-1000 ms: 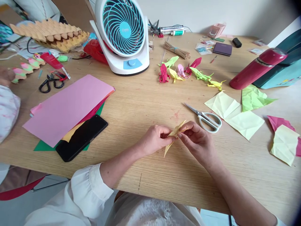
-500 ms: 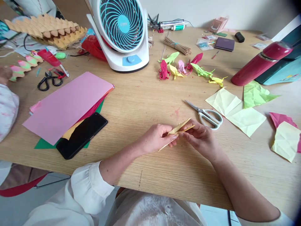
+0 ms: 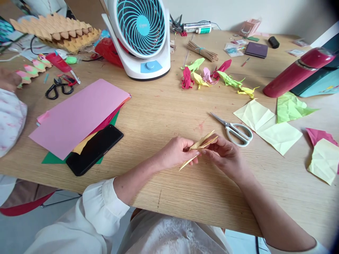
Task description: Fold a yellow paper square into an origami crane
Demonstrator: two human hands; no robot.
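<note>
Both hands meet above the front of the table, around a folded piece of pale yellow paper [image 3: 196, 145] with several narrow points sticking out. My left hand [image 3: 178, 153] pinches its near side between thumb and fingers. My right hand [image 3: 225, 154] is closed on the other side, thumb and fingertips at the folds; the paper partly hides where they grip. Just beyond my right hand lie scissors [image 3: 239, 134] with white handles. Finished folded paper figures [image 3: 230, 80] in green, pink, red and yellow stand farther back.
Pink paper sheets [image 3: 84, 116] and a black phone [image 3: 94, 150] lie at the left. A white fan [image 3: 148, 67] stands behind. Creased paper sheets [image 3: 278, 135] and a red flask [image 3: 296, 74] are at the right. At the far left shows another person's sleeve [image 3: 12, 120].
The view has shifted slightly, so everything on the table sits a little farther right. Both hands keep hold of the folded paper, whose points have turned slightly.
</note>
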